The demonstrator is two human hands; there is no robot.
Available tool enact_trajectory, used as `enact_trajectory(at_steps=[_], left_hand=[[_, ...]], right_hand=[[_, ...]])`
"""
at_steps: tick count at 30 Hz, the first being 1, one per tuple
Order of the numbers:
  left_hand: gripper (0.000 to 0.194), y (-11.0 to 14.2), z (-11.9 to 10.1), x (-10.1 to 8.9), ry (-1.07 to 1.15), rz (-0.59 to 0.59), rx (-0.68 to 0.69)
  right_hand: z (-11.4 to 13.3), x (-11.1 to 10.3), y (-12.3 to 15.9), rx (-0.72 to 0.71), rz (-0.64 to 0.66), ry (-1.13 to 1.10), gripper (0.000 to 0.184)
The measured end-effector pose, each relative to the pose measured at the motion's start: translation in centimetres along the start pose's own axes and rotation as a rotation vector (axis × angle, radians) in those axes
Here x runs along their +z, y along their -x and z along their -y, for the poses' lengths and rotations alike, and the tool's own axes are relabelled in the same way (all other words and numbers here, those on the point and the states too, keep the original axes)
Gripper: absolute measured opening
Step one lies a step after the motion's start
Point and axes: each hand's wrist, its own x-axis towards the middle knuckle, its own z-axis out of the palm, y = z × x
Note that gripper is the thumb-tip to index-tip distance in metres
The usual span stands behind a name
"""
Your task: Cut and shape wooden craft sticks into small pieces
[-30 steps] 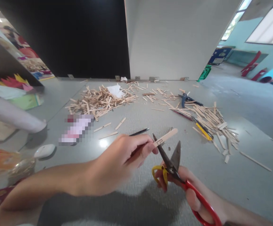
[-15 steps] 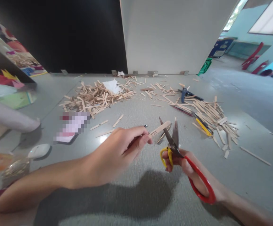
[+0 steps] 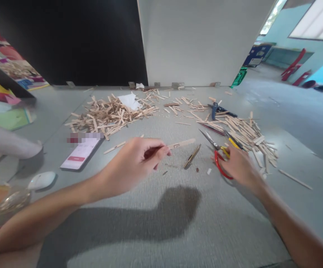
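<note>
The flat, pale wooden craft stick with dark angular line markings [image 3: 182, 144] was pinched between the thumb and fingers of the left hand [image 3: 135, 163]. The grip was closed on one end of it; the rest projected beyond the fingertips towards the right, nearly level, its rounded tip free above the grey tabletop [image 3: 233, 238]. The left hand was held with its back upward and its fingers curled, the bare forearm reaching in from the lower left.

The right hand [image 3: 241, 165] was at the scissors with dark metal blades and red and yellow handles [image 3: 216, 147], its fingers at the handles. How firmly those fingers were closed could not be told, since the hand hid part of them. The blades stood slightly apart, pointing away and to the left, and the right forearm came in from the lower right.

Between the hands lay a slender brass-coloured object [image 3: 192, 156]. Just beyond the right hand were a yellow-and-black cutter [image 3: 235, 143] and a spread of loose wooden sticks [image 3: 245, 130]. Farther left stood a larger heap of wooden sticks [image 3: 105, 115] with crumpled white paper [image 3: 130, 100] on it, and nearer, a phone with a lit screen [image 3: 80, 152] and a white computer mouse [image 3: 42, 181].
</note>
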Motion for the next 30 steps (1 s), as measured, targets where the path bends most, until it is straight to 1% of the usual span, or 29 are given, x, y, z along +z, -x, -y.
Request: enact_trajectory(at_steps=[3, 5, 6, 7, 8, 10, 11, 12, 13, 15, 16, 18, 21, 26, 27, 30], left_hand=[[0.033, -1.4, 1.3, 1.1, 0.053, 0.165, -0.049], [0.028, -2.4, 2.8, 2.6, 0.115, 0.211, -0.121], [0.025, -2.9, 3.6, 3.6, 0.149, 0.22, -0.157], [0.025, -3.3, 4.5, 4.5, 0.157, 0.201, -0.173], [0.027, -3.5, 5.3, 5.4, 0.158, 0.174, -0.182], [0.031, -3.8, 6.6, 6.9, 0.16, 0.132, -0.198], [0.033, -3.7, 7.2, 7.3, 0.162, 0.121, -0.202], [0.035, -3.6, 7.5, 7.6, 0.166, 0.12, -0.205], [0.035, -3.5, 7.8, 7.6, 0.17, 0.126, -0.209], [0.035, -3.2, 8.1, 7.2, 0.171, 0.14, -0.215], [0.035, -3.2, 8.2, 6.9, 0.166, 0.145, -0.217], [0.034, -3.4, 8.4, 6.3, 0.148, 0.142, -0.22], [0.033, -3.9, 8.7, 5.9, 0.116, 0.138, -0.218], [0.037, -4.5, 9.5, 6.0, 0.07, 0.124, -0.205], [0.038, -4.5, 9.6, 6.0, 0.064, 0.126, -0.199], [0.037, -4.7, 9.9, 5.6, 0.054, 0.151, -0.169]], right_hand=[[-1.5, -0.7, -1.1, 0.011, -0.011, 0.13, 0.024], [-1.6, -0.8, -0.9, -0.001, -0.04, 0.168, 0.019], [-1.3, -0.8, -0.6, -0.017, -0.064, 0.177, 0.017], [-0.7, -0.5, -0.4, -0.042, -0.084, 0.177, 0.018], [0.1, -0.1, -0.1, -0.075, -0.096, 0.168, 0.024], [2.1, 1.0, 0.2, -0.165, -0.065, 0.126, 0.034], [3.1, 1.7, 0.2, -0.211, -0.038, 0.1, 0.039], [4.0, 2.4, 0.2, -0.258, -0.016, 0.075, 0.04], [4.7, 3.0, 0.1, -0.301, -0.006, 0.051, 0.037], [5.5, 4.0, 0.0, -0.38, 0.013, 0.0, 0.023], [5.6, 4.4, -0.1, -0.411, 0.021, -0.025, 0.017], [5.3, 4.9, -0.4, -0.455, 0.028, -0.076, 0.013], [4.7, 5.5, -0.8, -0.482, 0.014, -0.144, 0.017], [3.8, 6.4, -1.2, -0.487, -0.006, -0.214, 0.031], [3.6, 6.5, -1.2, -0.527, -0.028, -0.224, 0.033], [3.1, 6.5, -1.4, -0.746, -0.145, -0.237, 0.033]])
